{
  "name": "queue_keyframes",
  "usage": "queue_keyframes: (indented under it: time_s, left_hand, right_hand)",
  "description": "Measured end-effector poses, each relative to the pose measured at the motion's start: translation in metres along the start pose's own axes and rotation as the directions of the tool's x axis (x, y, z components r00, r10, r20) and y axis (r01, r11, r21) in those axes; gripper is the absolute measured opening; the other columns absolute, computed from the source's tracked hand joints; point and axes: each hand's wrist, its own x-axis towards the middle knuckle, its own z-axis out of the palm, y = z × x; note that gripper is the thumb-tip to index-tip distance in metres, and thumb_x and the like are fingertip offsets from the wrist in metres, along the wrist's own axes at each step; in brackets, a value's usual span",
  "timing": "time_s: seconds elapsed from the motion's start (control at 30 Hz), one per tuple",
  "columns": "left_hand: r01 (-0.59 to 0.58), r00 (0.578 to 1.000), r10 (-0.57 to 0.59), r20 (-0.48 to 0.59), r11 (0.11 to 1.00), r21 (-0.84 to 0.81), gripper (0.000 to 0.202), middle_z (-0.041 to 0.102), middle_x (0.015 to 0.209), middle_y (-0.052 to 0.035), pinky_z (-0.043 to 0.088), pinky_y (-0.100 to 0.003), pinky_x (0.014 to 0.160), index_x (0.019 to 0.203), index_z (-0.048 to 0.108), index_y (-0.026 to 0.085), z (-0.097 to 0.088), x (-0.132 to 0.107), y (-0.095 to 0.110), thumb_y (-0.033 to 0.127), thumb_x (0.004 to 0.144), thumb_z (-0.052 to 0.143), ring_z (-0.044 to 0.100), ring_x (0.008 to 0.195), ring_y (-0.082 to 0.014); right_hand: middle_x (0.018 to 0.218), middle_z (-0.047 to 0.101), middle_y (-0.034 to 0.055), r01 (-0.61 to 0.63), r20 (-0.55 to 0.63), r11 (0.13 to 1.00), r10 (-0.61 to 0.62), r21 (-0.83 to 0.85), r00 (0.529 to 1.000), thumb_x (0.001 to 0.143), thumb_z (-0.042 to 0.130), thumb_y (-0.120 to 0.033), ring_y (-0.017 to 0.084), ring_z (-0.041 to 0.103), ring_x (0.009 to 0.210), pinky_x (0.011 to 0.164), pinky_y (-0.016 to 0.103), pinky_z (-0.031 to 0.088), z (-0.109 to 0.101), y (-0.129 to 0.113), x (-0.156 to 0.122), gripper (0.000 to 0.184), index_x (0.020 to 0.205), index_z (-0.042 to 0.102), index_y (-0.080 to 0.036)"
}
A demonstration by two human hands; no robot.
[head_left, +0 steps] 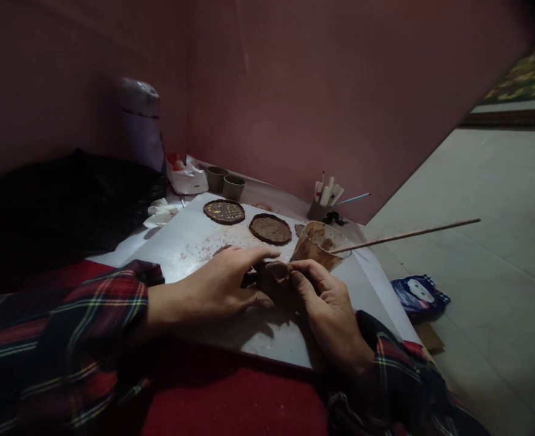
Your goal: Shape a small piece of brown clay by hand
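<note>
Between my hands, above the white board [267, 342], is a small brown piece [276, 275] that looks like moist clay, with a hollow in its top. My left hand [222, 281] grips it from the left, thumb below and fingers along the far side. On the other side, my right hand [331, 309] pinches its edge between thumb and fingers. Part of the piece is hidden by fingers and shadow. Just beyond lie two flat round brown discs with raised rims: a plain one [270, 229] and one dotted with yellow [224, 212].
A smeared clear cup [313, 242] with a long thin stick [413, 233] leaning out stands close behind my right hand. Farther back are two small pots [233, 188], a holder with pens [325, 194] and a white bag [188, 178]. A black bag [72, 206] lies left.
</note>
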Motion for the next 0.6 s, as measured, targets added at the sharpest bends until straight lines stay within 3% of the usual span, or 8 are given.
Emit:
queue_keyframes:
  time_s: [0.17,0.33,0.47,0.6]
  left_hand:
    - [-0.008,1.0,0.008,0.012,1.0,0.029,0.044,0.07,0.1,-0.005,0.049,-0.03,0.08,0.118,0.054,0.016,-0.0001,-0.0004,0.0003,0.013,0.076,0.065,0.064,0.088,-0.0183]
    - [-0.071,0.997,0.071,-0.018,0.997,-0.009,0.038,0.066,0.103,-0.0056,0.049,-0.028,0.08,0.116,0.056,0.015,-0.0017,-0.0022,0.0032,0.011,0.078,0.061,0.062,0.09,-0.0167]
    - [-0.15,0.987,0.151,-0.048,0.988,0.024,0.039,0.062,0.106,-0.0071,0.048,-0.028,0.083,0.117,0.057,0.016,-0.0025,-0.0029,0.002,0.007,0.078,0.058,0.058,0.095,-0.0162]
    - [-0.047,0.996,0.046,-0.077,0.999,-0.014,0.051,0.061,0.113,-0.0101,0.049,-0.031,0.085,0.123,0.051,0.013,-0.0021,-0.0008,0.0016,0.01,0.074,0.065,0.059,0.099,-0.0184]
  right_hand:
    - [0.093,0.07,0.0024,0.008,0.049,1.0,-0.007,-0.028,0.999,0.091,0.05,-0.03,0.018,0.064,0.087,0.075,0.03,0.051,-0.0002,0.0019,0.0,0.017,0.095,0.065,-0.023]
    - [0.113,0.067,0.0041,0.048,0.052,0.999,-0.048,-0.003,0.998,0.09,0.053,-0.031,0.02,0.062,0.103,0.087,0.034,0.049,0.0,-0.0012,-0.0019,0.026,0.115,0.059,-0.025]
    - [0.099,0.07,0.0035,0.114,0.052,0.992,-0.111,-0.045,0.992,0.087,0.057,-0.025,0.019,0.064,0.093,0.081,0.033,0.051,0.0008,-0.0024,-0.0037,0.017,0.103,0.063,-0.024]
    - [0.096,0.07,0.0022,0.084,0.051,0.996,-0.082,-0.039,0.995,0.087,0.057,-0.022,0.018,0.065,0.09,0.08,0.033,0.051,0.0015,-0.0017,-0.0062,0.013,0.098,0.063,-0.024]
